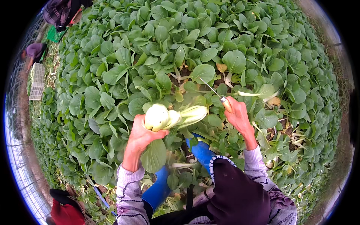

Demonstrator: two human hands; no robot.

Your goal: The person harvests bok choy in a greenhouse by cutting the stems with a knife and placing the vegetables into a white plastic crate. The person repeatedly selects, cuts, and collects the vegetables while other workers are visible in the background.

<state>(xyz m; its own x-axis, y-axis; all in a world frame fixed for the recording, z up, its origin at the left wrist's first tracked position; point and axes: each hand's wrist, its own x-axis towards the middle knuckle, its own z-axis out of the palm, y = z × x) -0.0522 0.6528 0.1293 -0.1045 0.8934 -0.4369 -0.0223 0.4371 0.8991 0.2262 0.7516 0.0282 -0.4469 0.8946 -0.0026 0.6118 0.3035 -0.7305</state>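
Observation:
My left hand (143,133) is closed round several heads of bok choy (160,116), their pale cut bases facing up and to the left. Another long-stalked bok choy (194,114) lies against them, pointing right. To the right, my right hand (236,114) grips the wooden handle of a thin-bladed knife (226,103), its blade angled up and left over the plants. Growing bok choy (208,54) spreads beyond both hands. A loose white-stemmed leaf (249,93) rests on the leaves right of the knife.
Blue rubber boots (201,152) stand among the plants below my hands. Cut stems and yellowed leaves (287,129) litter the soil at right. At far left are a white plastic crate (37,81), a green crate (55,34) and other people; a person in red (66,213) is at lower left.

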